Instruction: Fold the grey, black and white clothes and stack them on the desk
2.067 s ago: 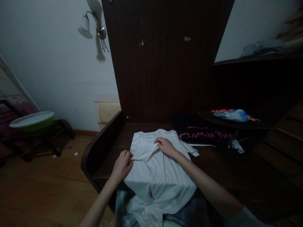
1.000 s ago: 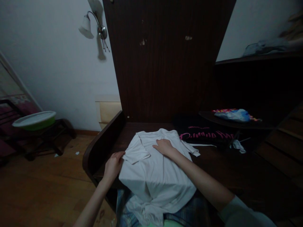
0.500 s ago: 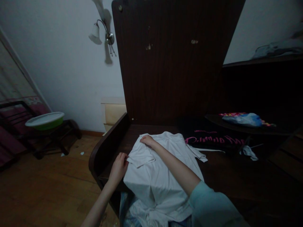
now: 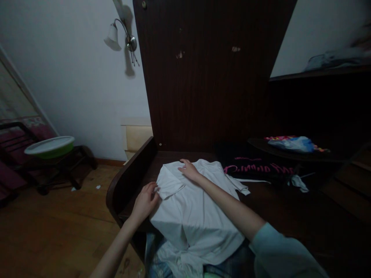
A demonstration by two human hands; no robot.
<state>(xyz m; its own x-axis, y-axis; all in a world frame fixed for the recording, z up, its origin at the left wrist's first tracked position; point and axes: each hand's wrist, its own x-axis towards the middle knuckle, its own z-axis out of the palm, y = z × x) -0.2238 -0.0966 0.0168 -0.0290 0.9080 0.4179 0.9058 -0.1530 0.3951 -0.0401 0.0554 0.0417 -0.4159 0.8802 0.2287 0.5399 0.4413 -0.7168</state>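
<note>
White tee (image 4: pixel 197 206) is on the dark wood bench (image 4: pixel 147 170), near end hanging off the front edge twd the person. Long axis runs roughly straight away from the wearer: neck/shoulder end at the back by the tall dark panel (image 4: pixel 214 88), body coming fwd. R sleeve (image 4: pixel 242 188) sticks out to the side, L sleeve (image 4: pixel 171 188) lies flat along the L edge, opening angled in twd the middle.

Looks-wise it's plain off-white, thin and soft, pretty smooth up top w/ long shallow creases down the body, then a deeper fold where it drops off the edge. There's bunched white cloth (image 4: pixel 181 262) at the very bottom too, can't tell if that's the same tee. Blue plaid fabric (image 4: pixel 152 251) under that.

L hand (image 4: pixel 145 201) is half open, fingers a bit curled, gap btwn thumb & fingers, right at the L sleeve edge; can't tell if the tips actually touch it. R hand (image 4: pixel 189 170) is palm-down on the upper L part nr the shoulder, thumb & fingers apart, nothing gripped afaict.
</note>
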